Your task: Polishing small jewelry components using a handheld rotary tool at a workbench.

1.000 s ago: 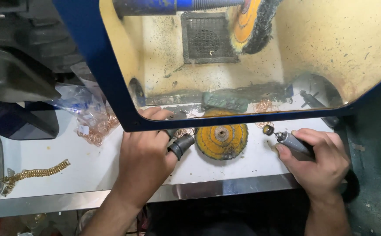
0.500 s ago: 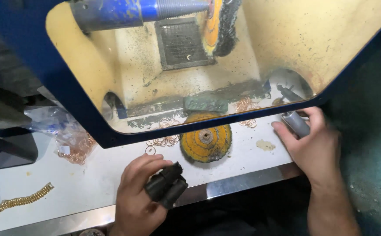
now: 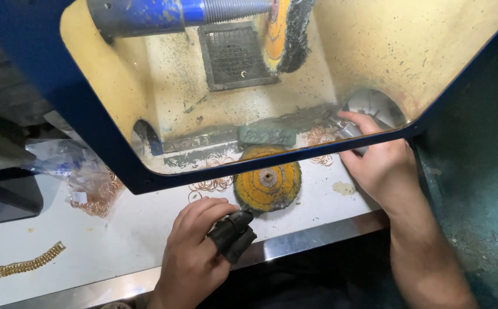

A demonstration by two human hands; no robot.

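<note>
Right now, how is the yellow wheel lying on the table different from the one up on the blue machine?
The table wheel lies flat, face up, loose beside copper rings. The machine wheel stands on edge, mounted on the blue spindle, with a dark, bristly rim. Both are round with yellow in them.

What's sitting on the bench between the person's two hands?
In the head view, a yellow buffing wheel lies flat on the white bench between the left hand and right hand.

A gold chain lies on the white bench near a plastic bag of copper rings
</note>
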